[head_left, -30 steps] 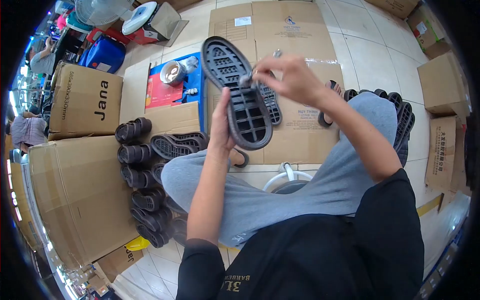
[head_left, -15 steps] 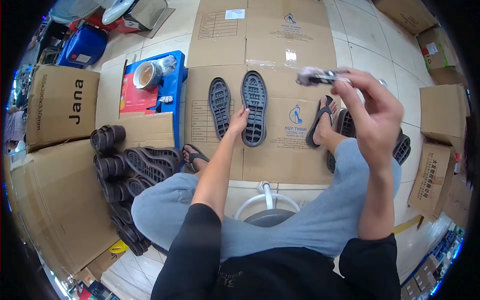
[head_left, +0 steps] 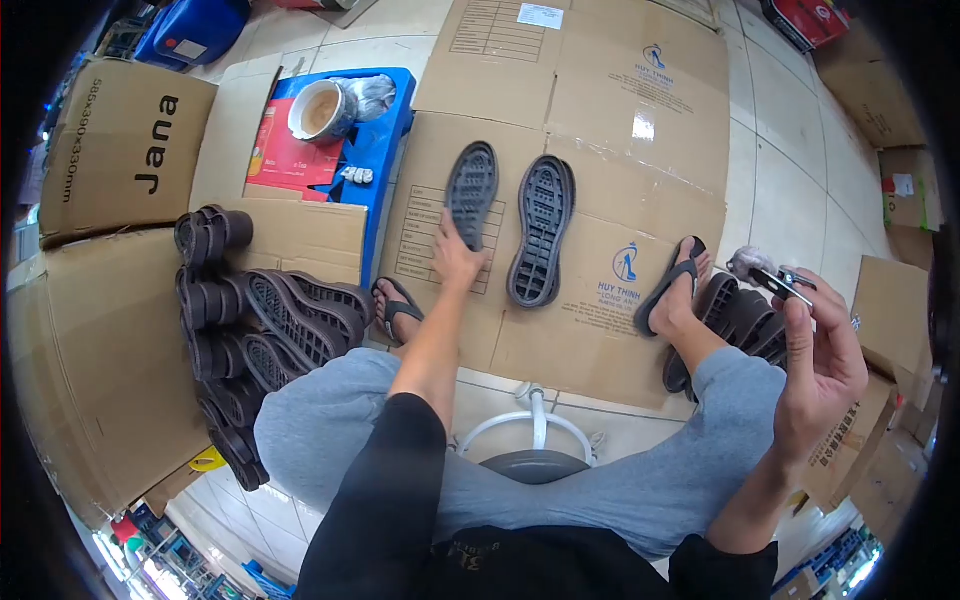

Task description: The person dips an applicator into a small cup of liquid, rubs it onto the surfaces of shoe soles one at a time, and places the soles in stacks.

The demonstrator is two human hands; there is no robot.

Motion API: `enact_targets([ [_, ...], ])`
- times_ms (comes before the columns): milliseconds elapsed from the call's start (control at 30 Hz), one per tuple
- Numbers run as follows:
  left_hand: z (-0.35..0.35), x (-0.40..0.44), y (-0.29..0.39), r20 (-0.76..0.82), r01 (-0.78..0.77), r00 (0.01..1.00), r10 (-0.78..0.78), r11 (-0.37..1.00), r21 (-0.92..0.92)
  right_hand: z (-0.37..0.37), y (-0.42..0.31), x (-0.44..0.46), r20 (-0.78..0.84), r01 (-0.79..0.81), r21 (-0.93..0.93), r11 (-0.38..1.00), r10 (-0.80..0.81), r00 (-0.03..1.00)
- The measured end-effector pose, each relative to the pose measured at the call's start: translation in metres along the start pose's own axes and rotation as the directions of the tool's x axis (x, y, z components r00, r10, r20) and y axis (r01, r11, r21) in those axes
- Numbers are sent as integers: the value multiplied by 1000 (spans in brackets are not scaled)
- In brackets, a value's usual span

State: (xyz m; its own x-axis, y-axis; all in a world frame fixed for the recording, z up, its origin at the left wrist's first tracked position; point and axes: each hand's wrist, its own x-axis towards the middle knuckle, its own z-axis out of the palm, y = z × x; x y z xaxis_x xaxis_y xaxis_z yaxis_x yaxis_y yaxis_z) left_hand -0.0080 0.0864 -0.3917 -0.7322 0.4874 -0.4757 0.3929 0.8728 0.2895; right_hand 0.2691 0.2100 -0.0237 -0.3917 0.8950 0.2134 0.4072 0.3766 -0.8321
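Observation:
My left hand (head_left: 460, 258) is closed on the lower end of a dark shoe sole (head_left: 474, 185), hiding that end. The sole is slightly smeared by motion over the cardboard sheet (head_left: 640, 200). Just right of it lies a second shoe sole (head_left: 543, 230), its ribbed, hollowed side up. My right hand (head_left: 825, 365) is raised beside my right knee, its fingers pinching a dark metal clip (head_left: 785, 283). A greyish fluffy wad (head_left: 750, 262) is held at the clip's tip, well apart from both soles.
On a blue plastic stand (head_left: 395, 125) at the left are a cup (head_left: 322, 110) of pale liquid and a plastic bag (head_left: 372, 97). Stacked soles (head_left: 300, 310) stand by my left leg, more soles (head_left: 745, 320) beyond my right foot. A Jana carton (head_left: 130, 150) borders the left.
My left hand has let go of the right-hand sole and taken hold of the left-hand one. My right hand has moved lower and outward with the clip. The view has shifted.

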Motion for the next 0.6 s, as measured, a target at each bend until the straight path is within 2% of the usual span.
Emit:
enact_targets([
  [100, -17, 24, -18, -64, -93, 994, 92, 995, -20, 4, -3, 0, -2, -1, 6, 1000, 1, 1000],
  [200, -5, 30, -16, 46, -166, 985, 164, 984, 58, 3, -1, 0, 45, 17, -30, 999, -16, 999],
  [233, 6, 22, -5, -176, -277, 944, 279, 960, 38, 3, -1, 0, 37, 7, -14, 1000, -7, 999],
  [267, 16, 14, 5, -395, -380, 844, 364, 924, 39, 3, 0, 1, 28, 8, -25, 1000, -7, 1000],
  [333, 20, -34, 57, -279, -423, 879, 388, 903, -76, 6, 1, 1, 16, 53, -30, 998, -53, 998],
  [400, 45, -64, 92, -108, -248, 960, 258, 964, 98, 12, -2, 0, -8, 30, -8, 1000, -30, 1000],
  [433, 49, -66, 95, -116, -249, 959, 259, 964, 89, 13, -4, 1, -30, 7, 11, 1000, -6, 1000],
  [500, 52, -64, 106, 49, -151, 988, 145, 980, 133, 14, -4, 2, -38, 10, -1, 1000, -10, 999],
  [533, 50, -60, 111, 42, -149, 989, 145, 981, 121, 13, -4, 2, -44, -5, -5, 1000, 5, 999],
  [600, 42, -51, 107, 146, -131, 983, 109, 980, 151, 13, -3, 2, -52, -14, 9, 1000, 14, 999],
])
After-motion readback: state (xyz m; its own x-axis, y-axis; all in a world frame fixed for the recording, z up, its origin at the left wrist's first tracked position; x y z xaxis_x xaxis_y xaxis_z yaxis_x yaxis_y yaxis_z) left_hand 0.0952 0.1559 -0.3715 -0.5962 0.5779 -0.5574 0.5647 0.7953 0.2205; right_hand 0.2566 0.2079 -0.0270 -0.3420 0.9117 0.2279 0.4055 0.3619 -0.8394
